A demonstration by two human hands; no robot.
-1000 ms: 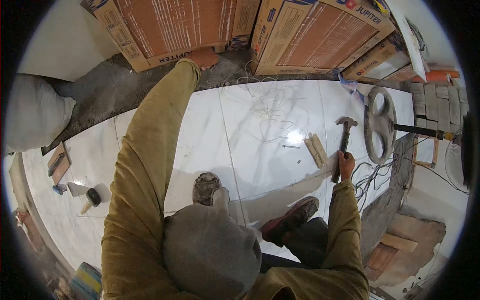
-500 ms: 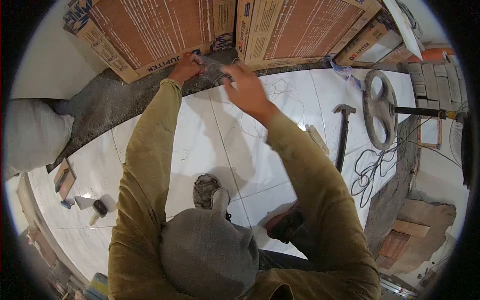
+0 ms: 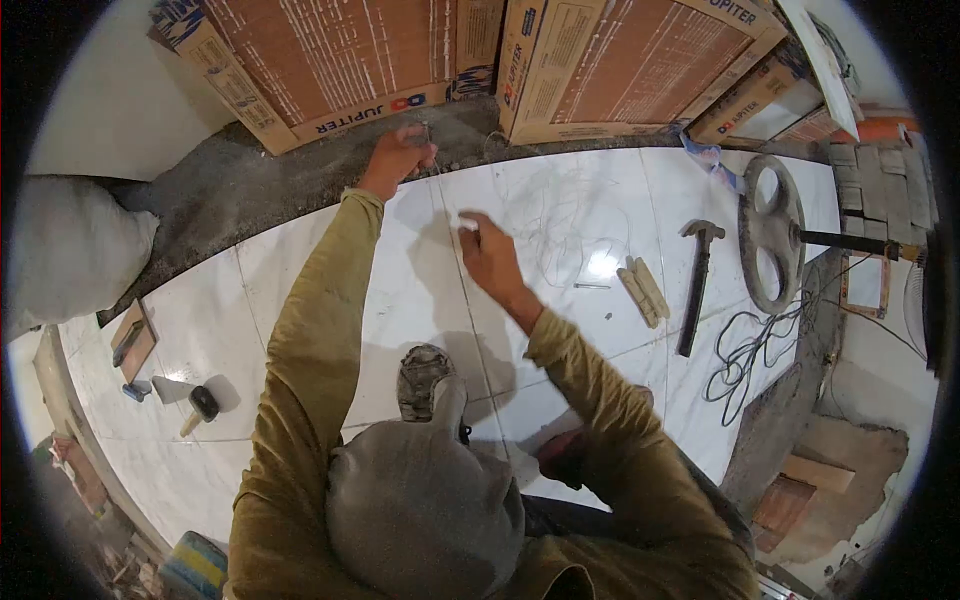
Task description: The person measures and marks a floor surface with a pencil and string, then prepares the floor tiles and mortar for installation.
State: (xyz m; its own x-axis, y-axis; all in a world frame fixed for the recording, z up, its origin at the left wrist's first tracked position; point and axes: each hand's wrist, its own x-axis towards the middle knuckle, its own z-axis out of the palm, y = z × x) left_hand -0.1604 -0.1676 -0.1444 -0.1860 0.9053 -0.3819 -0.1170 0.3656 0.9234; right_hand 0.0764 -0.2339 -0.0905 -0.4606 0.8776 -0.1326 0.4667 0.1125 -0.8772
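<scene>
At the far left of the frame a pale, bulging sack [image 3: 75,250] slumps beside grey bare ground, and lower down a mallet [image 3: 203,404] with a dark head and light handle lies on the glossy white tiles [image 3: 400,235]. In the upper middle, the left hand [image 3: 398,160] is closed, its fingers pinching a thin string [image 3: 545,235] near the lower edge of a brown carton [image 3: 345,60]. The string is pale and very fine, almost lost against the tiles; right of the hands it spreads in loose, tangled loops at the upper centre. The right hand [image 3: 490,252], near the centre, is half curled with its index finger reaching leftward; the view is too coarse to tell whether it grips the string. Farther right lie a small nail [image 3: 592,286], two short wood pieces [image 3: 643,292] side by side, a dark hammer [image 3: 696,285] and a coiled black cable [image 3: 738,365].
</scene>
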